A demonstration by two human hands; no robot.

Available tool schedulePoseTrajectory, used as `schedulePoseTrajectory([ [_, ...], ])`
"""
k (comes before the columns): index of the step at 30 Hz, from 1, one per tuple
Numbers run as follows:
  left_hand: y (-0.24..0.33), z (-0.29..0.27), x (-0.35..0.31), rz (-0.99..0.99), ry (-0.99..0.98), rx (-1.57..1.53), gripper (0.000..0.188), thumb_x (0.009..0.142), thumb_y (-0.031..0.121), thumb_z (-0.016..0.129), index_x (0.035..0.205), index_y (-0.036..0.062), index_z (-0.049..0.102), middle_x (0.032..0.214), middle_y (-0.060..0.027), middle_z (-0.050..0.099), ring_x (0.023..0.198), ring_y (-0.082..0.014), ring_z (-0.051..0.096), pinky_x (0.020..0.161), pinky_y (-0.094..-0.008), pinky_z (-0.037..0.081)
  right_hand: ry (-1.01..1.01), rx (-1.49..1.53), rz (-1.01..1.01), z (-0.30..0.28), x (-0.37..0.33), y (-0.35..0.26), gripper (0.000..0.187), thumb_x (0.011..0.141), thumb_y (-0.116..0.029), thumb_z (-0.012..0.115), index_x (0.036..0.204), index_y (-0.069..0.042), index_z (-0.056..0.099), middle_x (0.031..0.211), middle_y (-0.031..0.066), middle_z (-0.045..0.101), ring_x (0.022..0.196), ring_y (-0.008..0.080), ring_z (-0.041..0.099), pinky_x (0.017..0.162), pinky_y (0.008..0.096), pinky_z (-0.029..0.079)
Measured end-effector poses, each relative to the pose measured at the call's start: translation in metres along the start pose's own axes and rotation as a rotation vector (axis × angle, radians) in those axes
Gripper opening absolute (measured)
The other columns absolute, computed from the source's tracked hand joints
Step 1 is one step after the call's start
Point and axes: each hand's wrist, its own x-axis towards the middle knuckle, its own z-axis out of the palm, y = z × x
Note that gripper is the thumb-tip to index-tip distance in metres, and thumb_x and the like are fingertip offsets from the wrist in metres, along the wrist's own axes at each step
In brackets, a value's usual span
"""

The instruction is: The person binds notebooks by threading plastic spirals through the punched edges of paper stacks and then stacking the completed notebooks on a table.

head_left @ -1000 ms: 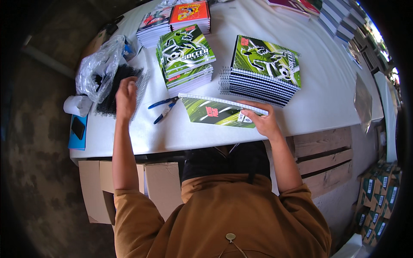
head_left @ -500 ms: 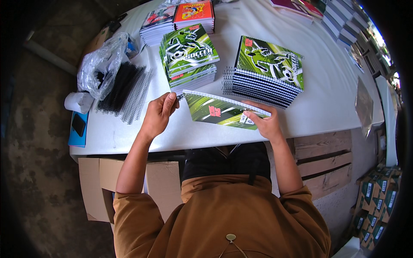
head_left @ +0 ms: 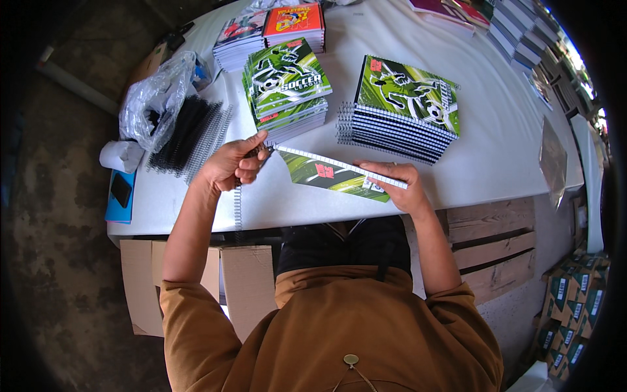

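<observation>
My right hand (head_left: 396, 183) grips the right end of a green notebook (head_left: 313, 171), held tilted with its row of punched holes facing up. Between the curled fingers of my left hand (head_left: 236, 160) is a dark spiral binding coil (head_left: 238, 208). One end of the coil meets the notebook's left corner; its other end hangs down past the table edge. Just beyond my hands stand a stack of green notebooks (head_left: 290, 75) and, to its right, a second stack (head_left: 408, 98) with coils along the left side.
Loose black spiral coils (head_left: 186, 134) lie on the left beside a clear plastic bag (head_left: 157, 98). A phone (head_left: 120, 188) rests on a blue item at the left edge. Other notebooks (head_left: 294, 23) stand at the back. Below the table are a cardboard box (head_left: 245, 281) and a wooden pallet (head_left: 493, 242).
My left hand has turned and dropped slightly, and the coil's hanging length now shows beneath it. My right hand has shifted its hold, with the fingers now over the notebook's upper edge.
</observation>
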Motion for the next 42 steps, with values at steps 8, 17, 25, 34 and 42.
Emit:
schedulePoseTrajectory([
  [8, 0.008, 0.028, -0.012, 0.718, 0.203, 1.178, 0.010, 0.079, 0.004, 0.066, 0.085, 0.0014, 0.059, 0.092, -0.0094, 0.057, 0.085, -0.0195, 0.055, 0.081, -0.0308, 0.044, 0.184, 0.086, 0.148, 0.015, 0.000, -0.015, 0.027, 0.083, -0.005, 0.063, 0.110, 0.000, 0.062, 0.102, 0.0088, 0.066, 0.089, 0.0101, 0.058, 0.082, 0.0239, 0.046],
  [17, 0.014, 0.055, -0.025, 0.845, 0.426, 1.713, 0.030, 0.073, 0.015, 0.071, 0.098, 0.0049, 0.057, 0.101, -0.0088, 0.059, 0.097, -0.0252, 0.057, 0.083, -0.0363, 0.043, 0.118, -0.149, 0.040, 0.013, -0.010, -0.009, 0.025, 0.084, -0.007, 0.062, 0.107, -0.001, 0.064, 0.096, 0.0110, 0.068, 0.083, 0.0121, 0.061, 0.076, 0.0254, 0.047],
  [25, 0.014, 0.064, -0.029, 0.677, 0.391, 1.754, 0.032, 0.079, 0.016, 0.066, 0.106, 0.0067, 0.054, 0.109, -0.0107, 0.057, 0.102, -0.0286, 0.055, 0.088, -0.0378, 0.040, 0.129, -0.114, 0.082, 0.014, -0.017, -0.005, 0.023, 0.082, -0.006, 0.064, 0.103, 0.000, 0.065, 0.093, 0.0103, 0.068, 0.082, 0.0140, 0.062, 0.075, 0.0260, 0.048],
  [34, 0.035, 0.052, -0.027, 0.553, 0.079, 1.606, 0.022, 0.082, 0.009, 0.061, 0.102, 0.0006, 0.060, 0.095, -0.0160, 0.062, 0.089, -0.0322, 0.059, 0.076, -0.0380, 0.046, 0.083, -0.190, 0.006, 0.008, -0.015, -0.006, 0.023, 0.081, -0.006, 0.064, 0.103, -0.002, 0.065, 0.094, 0.0106, 0.068, 0.081, 0.0151, 0.064, 0.073, 0.0265, 0.049],
  [42, 0.019, 0.061, -0.023, 0.898, 0.270, 1.843, 0.032, 0.071, 0.008, 0.070, 0.099, 0.0040, 0.055, 0.103, -0.0137, 0.058, 0.095, -0.0310, 0.056, 0.081, -0.0381, 0.045, 0.117, -0.071, 0.028, 0.015, -0.014, 0.000, 0.028, 0.080, 0.002, 0.061, 0.108, -0.002, 0.064, 0.100, 0.0112, 0.067, 0.086, 0.0168, 0.065, 0.076, 0.0259, 0.049],
])
